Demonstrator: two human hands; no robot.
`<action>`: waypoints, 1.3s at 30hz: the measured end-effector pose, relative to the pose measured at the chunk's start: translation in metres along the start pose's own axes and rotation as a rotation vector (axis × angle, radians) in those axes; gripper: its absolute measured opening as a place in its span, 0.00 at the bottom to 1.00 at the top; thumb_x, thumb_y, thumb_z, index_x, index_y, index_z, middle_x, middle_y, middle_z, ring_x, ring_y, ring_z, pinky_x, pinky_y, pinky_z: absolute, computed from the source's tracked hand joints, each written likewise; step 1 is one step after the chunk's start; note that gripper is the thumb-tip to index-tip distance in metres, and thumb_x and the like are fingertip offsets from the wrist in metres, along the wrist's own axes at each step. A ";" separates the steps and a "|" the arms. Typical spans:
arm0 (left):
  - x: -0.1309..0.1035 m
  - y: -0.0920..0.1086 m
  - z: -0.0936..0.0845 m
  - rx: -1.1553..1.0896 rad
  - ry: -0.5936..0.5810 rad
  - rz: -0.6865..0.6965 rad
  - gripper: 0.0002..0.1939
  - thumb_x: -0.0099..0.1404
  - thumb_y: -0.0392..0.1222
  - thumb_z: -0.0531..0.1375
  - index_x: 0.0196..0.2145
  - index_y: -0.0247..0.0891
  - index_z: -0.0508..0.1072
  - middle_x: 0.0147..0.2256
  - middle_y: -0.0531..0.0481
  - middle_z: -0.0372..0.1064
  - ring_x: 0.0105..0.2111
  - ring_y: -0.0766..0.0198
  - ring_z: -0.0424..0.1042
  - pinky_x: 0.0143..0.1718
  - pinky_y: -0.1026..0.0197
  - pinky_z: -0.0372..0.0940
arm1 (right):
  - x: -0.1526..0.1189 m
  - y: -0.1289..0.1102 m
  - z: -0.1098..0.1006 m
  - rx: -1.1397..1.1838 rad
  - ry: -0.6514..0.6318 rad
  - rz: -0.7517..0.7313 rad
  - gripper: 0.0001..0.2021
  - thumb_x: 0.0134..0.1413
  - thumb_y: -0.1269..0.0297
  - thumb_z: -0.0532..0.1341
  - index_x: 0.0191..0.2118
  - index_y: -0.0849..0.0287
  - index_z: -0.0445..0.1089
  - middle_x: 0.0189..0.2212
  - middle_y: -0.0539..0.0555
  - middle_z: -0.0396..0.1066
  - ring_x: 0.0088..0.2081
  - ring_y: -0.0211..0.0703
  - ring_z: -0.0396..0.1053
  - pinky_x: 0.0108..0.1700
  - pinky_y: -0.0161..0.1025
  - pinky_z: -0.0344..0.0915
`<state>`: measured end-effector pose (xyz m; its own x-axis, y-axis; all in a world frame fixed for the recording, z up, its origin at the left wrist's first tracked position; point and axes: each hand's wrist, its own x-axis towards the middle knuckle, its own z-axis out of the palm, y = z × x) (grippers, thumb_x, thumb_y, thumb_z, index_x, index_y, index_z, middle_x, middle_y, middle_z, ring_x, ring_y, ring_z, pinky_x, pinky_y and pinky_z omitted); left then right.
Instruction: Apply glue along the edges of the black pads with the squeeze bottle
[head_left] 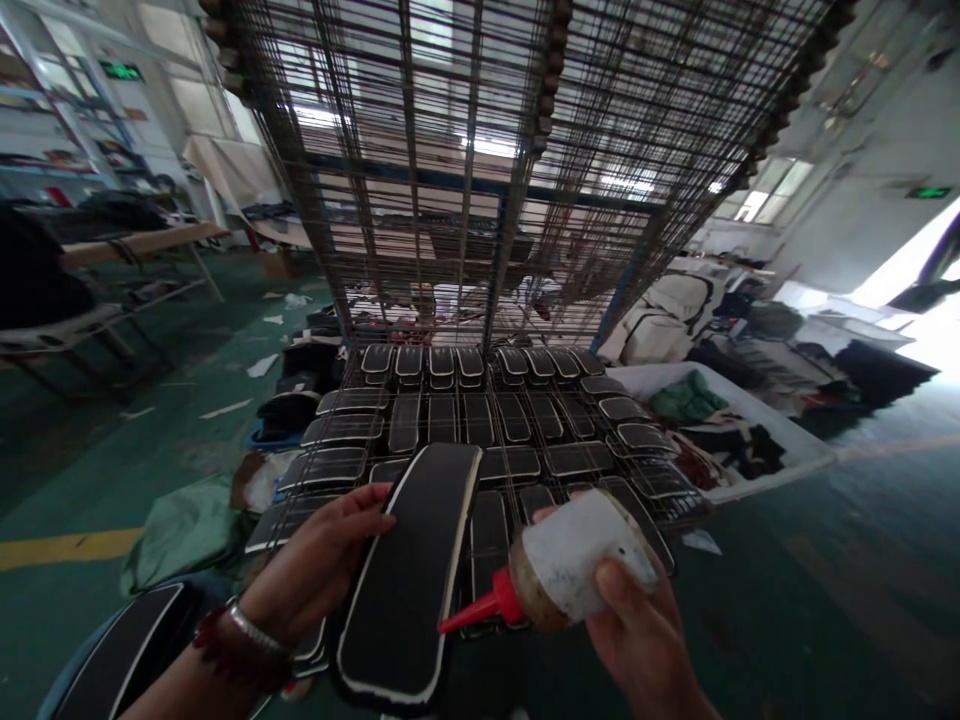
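Holding one black white-edged panel (409, 570): left hand (315, 570) clamped on its left edge | right hand (637, 630) gripping one glue bottle (577, 560), red nozzle (476, 612) touching panel | wire rack (495, 430): dozens of panels, uncountable

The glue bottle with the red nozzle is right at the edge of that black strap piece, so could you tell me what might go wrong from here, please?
1. The red nozzle of the glue bottle, held in the right hand, sits at the pale edge of the black piece; a hard squeeze might smear glue onto its face.
2. The left hand grips that piece by one edge only, so it may flex or slip.
3. Drips could land on the finished pieces on the wire rack below.
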<state>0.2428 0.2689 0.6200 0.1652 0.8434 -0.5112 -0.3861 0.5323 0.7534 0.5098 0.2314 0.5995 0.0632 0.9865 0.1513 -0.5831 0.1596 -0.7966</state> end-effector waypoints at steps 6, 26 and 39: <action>0.002 0.000 -0.007 -0.049 0.101 0.040 0.13 0.57 0.25 0.61 0.40 0.35 0.72 0.33 0.46 0.77 0.28 0.60 0.77 0.30 0.58 0.75 | -0.003 0.004 -0.002 0.004 -0.023 0.009 0.25 0.52 0.59 0.72 0.54 0.55 0.68 0.44 0.63 0.73 0.46 0.62 0.70 0.46 0.56 0.69; 0.023 -0.017 0.022 -0.644 0.362 -0.024 0.13 0.66 0.22 0.51 0.26 0.30 0.67 0.18 0.52 0.70 0.14 0.74 0.70 0.14 0.80 0.64 | 0.006 0.014 -0.031 0.062 0.214 -0.182 0.28 0.58 0.61 0.68 0.62 0.49 0.60 0.47 0.60 0.72 0.50 0.59 0.68 0.48 0.54 0.70; 0.036 -0.013 0.034 -0.565 0.366 0.055 0.13 0.66 0.22 0.50 0.27 0.33 0.66 0.20 0.54 0.70 0.18 0.73 0.72 0.22 0.75 0.71 | -0.010 0.035 -0.025 0.065 0.272 -0.104 0.34 0.52 0.59 0.72 0.61 0.51 0.59 0.46 0.62 0.72 0.48 0.63 0.69 0.47 0.56 0.69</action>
<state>0.2850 0.2943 0.6059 -0.1477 0.7364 -0.6602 -0.8169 0.2855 0.5012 0.5087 0.2283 0.5552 0.3355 0.9401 0.0608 -0.6119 0.2666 -0.7446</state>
